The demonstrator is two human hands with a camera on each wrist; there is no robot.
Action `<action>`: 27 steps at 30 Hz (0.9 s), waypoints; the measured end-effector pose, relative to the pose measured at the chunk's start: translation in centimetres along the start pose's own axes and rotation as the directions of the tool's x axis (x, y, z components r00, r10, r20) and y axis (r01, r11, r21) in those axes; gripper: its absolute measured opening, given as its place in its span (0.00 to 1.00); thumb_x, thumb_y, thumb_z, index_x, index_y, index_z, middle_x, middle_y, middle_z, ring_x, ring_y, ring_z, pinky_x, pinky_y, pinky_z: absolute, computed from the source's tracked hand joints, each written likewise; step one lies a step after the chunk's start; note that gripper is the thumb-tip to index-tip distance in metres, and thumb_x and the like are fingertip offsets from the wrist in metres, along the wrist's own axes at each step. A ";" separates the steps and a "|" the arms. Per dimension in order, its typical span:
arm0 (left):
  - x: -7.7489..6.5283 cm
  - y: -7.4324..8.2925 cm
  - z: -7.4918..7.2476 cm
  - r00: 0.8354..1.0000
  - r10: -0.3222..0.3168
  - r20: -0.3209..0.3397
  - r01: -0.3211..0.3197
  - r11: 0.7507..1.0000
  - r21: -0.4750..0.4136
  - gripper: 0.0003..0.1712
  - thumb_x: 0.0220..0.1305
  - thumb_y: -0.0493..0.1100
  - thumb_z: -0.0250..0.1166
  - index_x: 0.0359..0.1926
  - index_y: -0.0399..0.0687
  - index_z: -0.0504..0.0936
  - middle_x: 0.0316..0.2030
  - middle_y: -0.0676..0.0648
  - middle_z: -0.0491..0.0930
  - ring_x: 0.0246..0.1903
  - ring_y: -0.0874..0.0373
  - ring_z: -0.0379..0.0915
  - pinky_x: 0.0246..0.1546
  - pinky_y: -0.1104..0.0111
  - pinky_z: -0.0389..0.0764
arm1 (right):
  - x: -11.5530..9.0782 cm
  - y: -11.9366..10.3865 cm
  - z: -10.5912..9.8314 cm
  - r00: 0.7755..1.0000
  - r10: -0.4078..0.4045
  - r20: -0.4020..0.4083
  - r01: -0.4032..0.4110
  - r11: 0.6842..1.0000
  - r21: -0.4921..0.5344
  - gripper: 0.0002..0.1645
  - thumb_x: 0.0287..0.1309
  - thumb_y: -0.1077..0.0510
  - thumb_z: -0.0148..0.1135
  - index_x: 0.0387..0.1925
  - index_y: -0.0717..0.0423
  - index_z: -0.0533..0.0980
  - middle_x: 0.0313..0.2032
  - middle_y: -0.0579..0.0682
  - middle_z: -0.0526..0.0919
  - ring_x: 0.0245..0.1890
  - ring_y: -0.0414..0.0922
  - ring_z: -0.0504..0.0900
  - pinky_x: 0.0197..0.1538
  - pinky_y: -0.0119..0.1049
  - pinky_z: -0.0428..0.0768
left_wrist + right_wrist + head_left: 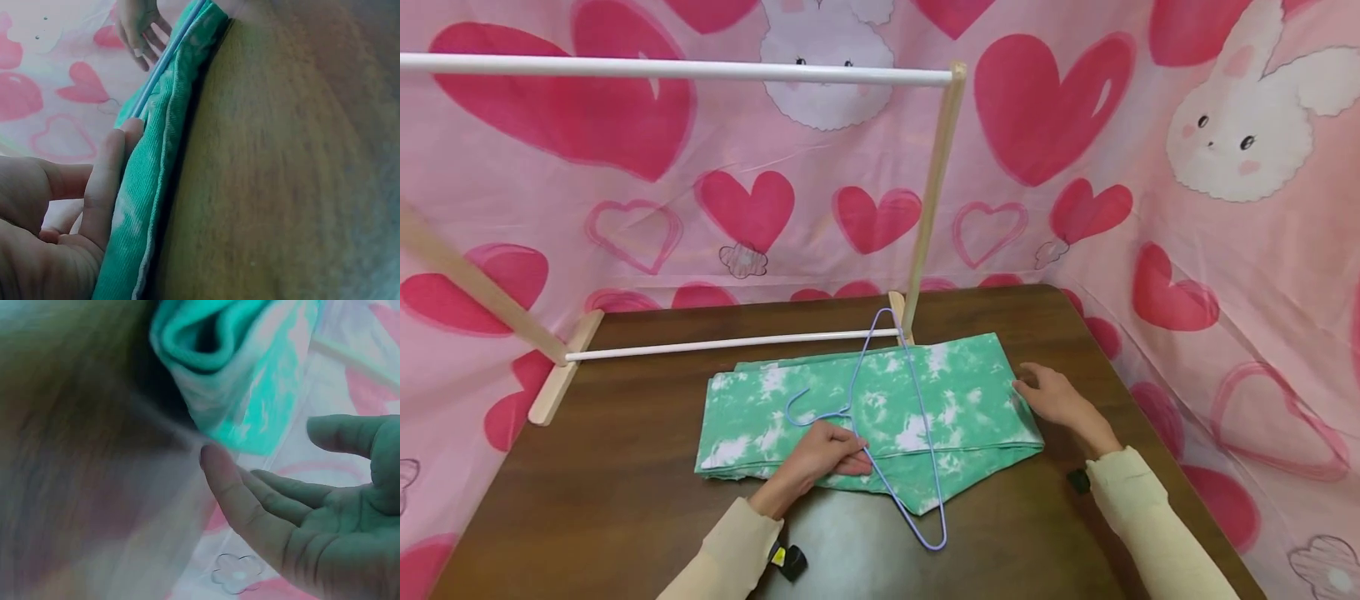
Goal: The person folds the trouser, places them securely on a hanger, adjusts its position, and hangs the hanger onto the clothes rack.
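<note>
A folded green garment (pixel 955 392) with white tie-dye patches lies on the brown table, its pointed flap toward the front. Over it is a thin lilac wire hanger (pixel 844 412), hook to the left. My left hand (pixel 823 454) pinches the hanger's wire near the hook, close over the garment's front edge. In the left wrist view the fingertips (pixel 132 128) meet the wire beside the green fabric. My right hand (pixel 1060 400) is at the garment's right end with nothing in its grasp. In the right wrist view its thumb and fingers are spread beside the rolled fabric end (pixel 250 394).
Behind the garment stands a rack with a white top rail (pixel 700 69), wooden posts (pixel 934 192) and a low white bar (pixel 730 342). Pink heart-and-rabbit cloth (pixel 1052 92) hangs around the table (pixel 602 500).
</note>
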State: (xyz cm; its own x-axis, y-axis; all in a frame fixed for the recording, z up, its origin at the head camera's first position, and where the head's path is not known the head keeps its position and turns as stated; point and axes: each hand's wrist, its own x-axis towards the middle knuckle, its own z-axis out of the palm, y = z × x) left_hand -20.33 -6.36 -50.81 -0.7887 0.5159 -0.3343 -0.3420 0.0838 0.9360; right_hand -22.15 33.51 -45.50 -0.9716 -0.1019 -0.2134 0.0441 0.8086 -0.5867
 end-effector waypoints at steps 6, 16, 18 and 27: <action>0.8 0.1 0.5 1.000 0.011 0.003 -0.011 1.000 -0.002 0.14 0.74 0.33 0.57 0.47 0.22 0.83 0.33 0.33 0.88 0.31 0.53 0.89 0.36 0.65 0.88 | 0.6 1.1 -1.4 0.989 0.113 0.100 -0.121 0.989 0.083 0.33 0.77 0.54 0.50 0.65 0.83 0.61 0.56 0.77 0.74 0.49 0.62 0.82 0.48 0.51 0.86; 0.5 0.0 0.1 0.999 -0.006 0.046 0.007 1.000 -0.025 0.16 0.76 0.34 0.56 0.49 0.19 0.81 0.34 0.32 0.87 0.31 0.55 0.88 0.35 0.67 0.87 | 1.0 -0.6 -1.5 0.995 -0.045 0.091 0.033 0.991 0.128 0.37 0.73 0.51 0.59 0.66 0.79 0.62 0.51 0.69 0.79 0.43 0.53 0.82 0.44 0.42 0.84; 0.3 0.0 -0.1 0.998 -0.014 0.054 0.015 0.999 -0.029 0.16 0.76 0.34 0.56 0.50 0.19 0.80 0.34 0.33 0.88 0.31 0.55 0.88 0.36 0.67 0.87 | 0.8 -1.6 -1.5 0.993 -0.090 0.073 0.078 0.985 0.151 0.37 0.73 0.52 0.60 0.67 0.77 0.63 0.50 0.66 0.80 0.43 0.51 0.83 0.43 0.39 0.83; 0.0 -0.1 -0.6 0.998 -0.015 0.057 0.017 0.999 -0.027 0.16 0.77 0.34 0.55 0.52 0.20 0.80 0.35 0.34 0.88 0.32 0.56 0.88 0.36 0.67 0.87 | 0.4 -7.7 0.4 0.965 -0.254 -0.062 0.261 0.955 0.144 0.32 0.65 0.60 0.67 0.65 0.72 0.68 0.33 0.52 0.74 0.31 0.44 0.75 0.31 0.31 0.76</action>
State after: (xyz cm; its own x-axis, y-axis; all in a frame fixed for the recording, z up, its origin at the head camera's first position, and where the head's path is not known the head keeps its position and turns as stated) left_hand -20.66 -6.89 -50.95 -0.7532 0.5620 -0.3416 -0.3687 0.0693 0.9270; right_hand -22.83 27.04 -41.38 -0.9633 -0.2683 -0.0085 -0.1778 0.6618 -0.7283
